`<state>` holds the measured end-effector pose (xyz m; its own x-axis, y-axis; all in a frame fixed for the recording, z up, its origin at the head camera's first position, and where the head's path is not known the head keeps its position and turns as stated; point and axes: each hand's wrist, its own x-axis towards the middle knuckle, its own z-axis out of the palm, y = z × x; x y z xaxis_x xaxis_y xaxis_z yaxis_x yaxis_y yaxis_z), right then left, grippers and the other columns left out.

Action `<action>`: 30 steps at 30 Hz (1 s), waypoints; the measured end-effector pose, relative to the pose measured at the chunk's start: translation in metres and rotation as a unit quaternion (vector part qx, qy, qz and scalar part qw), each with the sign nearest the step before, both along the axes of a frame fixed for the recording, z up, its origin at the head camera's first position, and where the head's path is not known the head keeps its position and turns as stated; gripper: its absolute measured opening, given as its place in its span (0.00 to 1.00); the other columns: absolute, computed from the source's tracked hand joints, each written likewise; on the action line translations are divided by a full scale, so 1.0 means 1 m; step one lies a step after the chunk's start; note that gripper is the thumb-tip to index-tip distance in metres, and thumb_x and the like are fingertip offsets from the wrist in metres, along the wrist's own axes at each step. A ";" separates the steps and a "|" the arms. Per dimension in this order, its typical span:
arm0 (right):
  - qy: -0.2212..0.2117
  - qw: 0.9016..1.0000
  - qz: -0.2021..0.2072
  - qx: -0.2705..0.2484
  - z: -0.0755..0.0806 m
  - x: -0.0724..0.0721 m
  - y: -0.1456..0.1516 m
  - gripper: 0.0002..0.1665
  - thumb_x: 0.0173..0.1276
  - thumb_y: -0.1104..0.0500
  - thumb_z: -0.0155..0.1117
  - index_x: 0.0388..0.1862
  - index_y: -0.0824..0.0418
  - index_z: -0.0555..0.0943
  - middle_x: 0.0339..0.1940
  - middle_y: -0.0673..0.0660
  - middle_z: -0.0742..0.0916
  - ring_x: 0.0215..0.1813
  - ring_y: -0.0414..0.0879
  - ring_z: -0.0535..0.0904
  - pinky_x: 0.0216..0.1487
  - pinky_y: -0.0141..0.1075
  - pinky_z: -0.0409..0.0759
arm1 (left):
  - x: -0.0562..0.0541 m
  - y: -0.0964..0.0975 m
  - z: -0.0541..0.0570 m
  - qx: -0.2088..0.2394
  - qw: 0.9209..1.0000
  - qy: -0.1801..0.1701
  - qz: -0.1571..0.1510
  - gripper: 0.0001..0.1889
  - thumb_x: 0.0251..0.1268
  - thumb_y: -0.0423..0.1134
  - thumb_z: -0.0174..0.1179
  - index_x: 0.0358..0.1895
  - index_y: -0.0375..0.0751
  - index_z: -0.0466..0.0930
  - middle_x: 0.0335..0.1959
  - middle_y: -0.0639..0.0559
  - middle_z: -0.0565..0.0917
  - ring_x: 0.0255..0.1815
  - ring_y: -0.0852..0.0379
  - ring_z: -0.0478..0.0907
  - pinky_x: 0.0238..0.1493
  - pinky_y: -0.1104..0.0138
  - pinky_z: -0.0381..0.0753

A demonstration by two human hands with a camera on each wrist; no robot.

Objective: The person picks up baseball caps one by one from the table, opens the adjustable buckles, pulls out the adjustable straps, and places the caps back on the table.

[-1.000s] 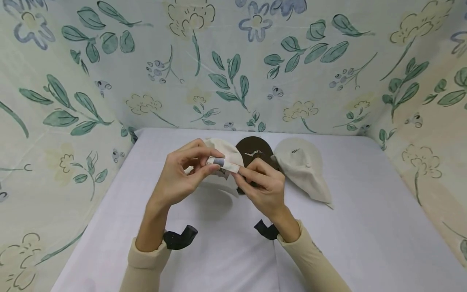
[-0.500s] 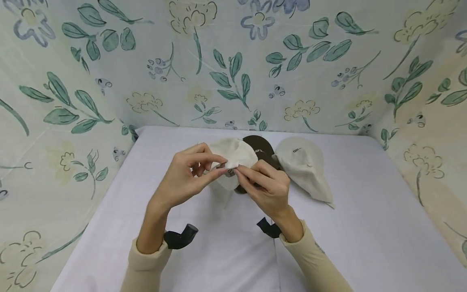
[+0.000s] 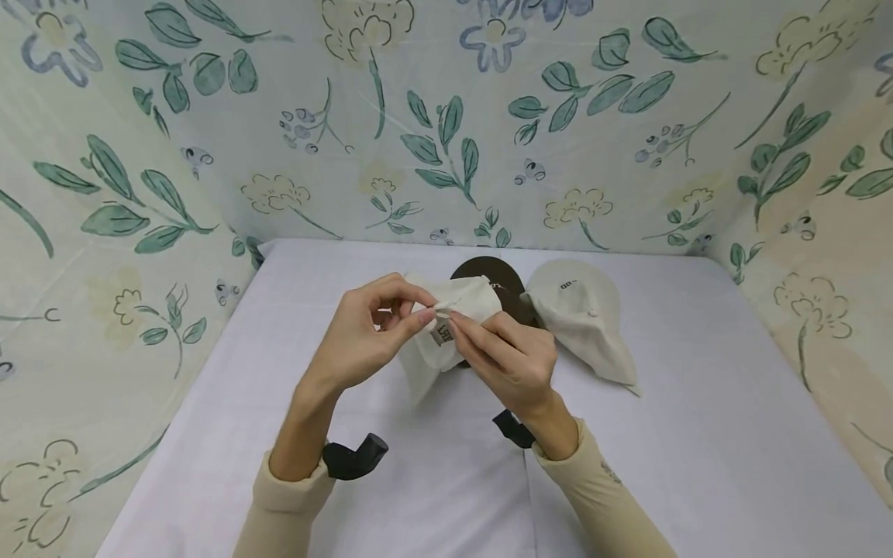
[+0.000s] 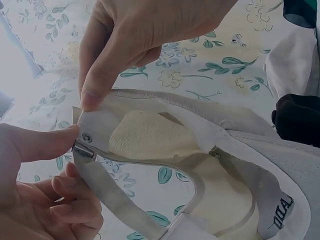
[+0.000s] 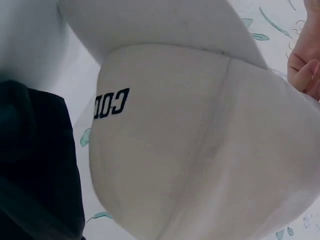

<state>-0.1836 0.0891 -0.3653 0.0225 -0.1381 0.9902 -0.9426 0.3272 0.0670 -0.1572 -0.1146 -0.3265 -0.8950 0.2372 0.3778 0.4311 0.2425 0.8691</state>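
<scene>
An off-white baseball cap (image 3: 474, 296) is held up between both hands in the head view. My left hand (image 3: 368, 333) pinches its back strap edge between thumb and index finger. Close beside it, the fingertips of my right hand (image 3: 512, 353) pinch the same strap area. The left wrist view looks into the cap, showing the strap (image 4: 120, 200), a metal buckle (image 4: 84, 150) and a small eyelet (image 4: 86, 137) near the fingers. Dark lettering (image 5: 112, 103) marks the crown in the right wrist view.
Behind the held cap lies a dark brown cap (image 3: 484, 271), partly covered. Another off-white cap (image 3: 582, 318) rests to its right on the white-covered table (image 3: 432, 480). Floral fabric (image 3: 377, 170) hangs around the back and sides.
The held cap has turned and tilted, so the pale strap piece with a grey patch no longer shows lengthwise. Both hands shift slightly right and keep pinching.
</scene>
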 end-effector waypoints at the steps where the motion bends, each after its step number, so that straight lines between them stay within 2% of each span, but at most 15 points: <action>1: 0.008 1.000 -0.005 0.001 0.000 0.000 0.000 0.03 0.64 0.70 0.74 0.34 0.71 0.91 0.17 0.53 0.79 0.14 0.36 0.64 0.16 0.25 0.61 | 0.000 0.000 0.000 0.003 1.000 -0.001 0.002 0.04 0.66 0.32 0.70 0.42 0.42 0.89 0.28 0.49 0.72 0.30 0.56 0.68 0.27 0.72 0.68; 5: 0.026 1.000 -0.017 0.004 -0.001 -0.001 -0.001 0.03 0.63 0.70 0.75 0.35 0.70 0.91 0.16 0.53 0.79 0.14 0.36 0.62 0.16 0.26 0.59 | 0.002 0.000 0.002 0.013 1.000 0.012 0.010 0.05 0.65 0.32 0.71 0.41 0.41 0.89 0.28 0.50 0.73 0.30 0.57 0.68 0.26 0.73 0.68; 13: 0.035 0.999 -0.011 -0.003 -0.004 -0.003 -0.001 0.03 0.65 0.69 0.74 0.35 0.69 0.91 0.15 0.51 0.77 0.14 0.36 0.62 0.16 0.26 0.57 | 0.001 0.000 0.000 0.023 0.998 0.059 0.016 0.06 0.62 0.30 0.73 0.41 0.41 0.88 0.28 0.51 0.72 0.28 0.58 0.68 0.25 0.72 0.68; 23: 0.041 0.999 -0.026 -0.022 -0.007 -0.007 -0.002 0.03 0.64 0.71 0.72 0.32 0.70 0.91 0.14 0.52 0.77 0.13 0.37 0.62 0.14 0.26 0.55 | 0.002 0.009 -0.002 0.043 0.990 0.127 0.041 0.07 0.60 0.27 0.73 0.41 0.38 0.90 0.26 0.52 0.72 0.23 0.58 0.66 0.23 0.72 0.65; 30: 0.046 0.998 -0.036 -0.030 -0.010 -0.007 -0.002 0.04 0.64 0.71 0.72 0.29 0.70 0.91 0.13 0.52 0.77 0.12 0.37 0.62 0.14 0.27 0.56 | 0.001 0.010 -0.002 0.044 0.988 0.146 0.029 0.09 0.60 0.27 0.74 0.43 0.37 0.90 0.27 0.52 0.72 0.24 0.59 0.67 0.23 0.73 0.66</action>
